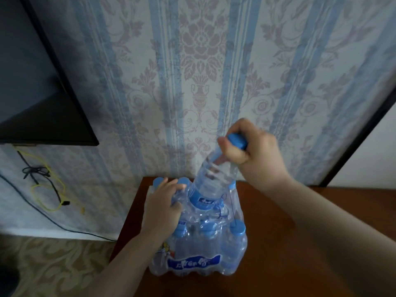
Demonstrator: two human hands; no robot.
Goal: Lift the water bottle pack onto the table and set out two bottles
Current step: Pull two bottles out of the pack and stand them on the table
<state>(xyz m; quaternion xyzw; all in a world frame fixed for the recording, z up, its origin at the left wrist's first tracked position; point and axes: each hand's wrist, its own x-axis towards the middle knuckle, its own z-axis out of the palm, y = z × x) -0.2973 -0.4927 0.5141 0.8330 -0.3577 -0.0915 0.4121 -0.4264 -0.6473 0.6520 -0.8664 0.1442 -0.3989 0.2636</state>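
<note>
The shrink-wrapped water bottle pack (199,256) stands on the brown wooden table (278,243) near its left edge, against the wall. My left hand (162,209) presses down on the pack's top, fingers curled over the wrap and bottle caps. My right hand (250,153) grips the neck and blue cap of one clear water bottle (211,181). That bottle is tilted and half out of the torn wrap, with its blue label level with the pack's top. Several blue-capped bottles stay inside the pack.
A dark wall-mounted screen (36,86) hangs at the upper left, with black and yellow cables (46,185) dangling below it. Striped floral wallpaper lies behind the table. A dark door frame (360,133) runs down the right. Patterned floor (53,266) lies to the left.
</note>
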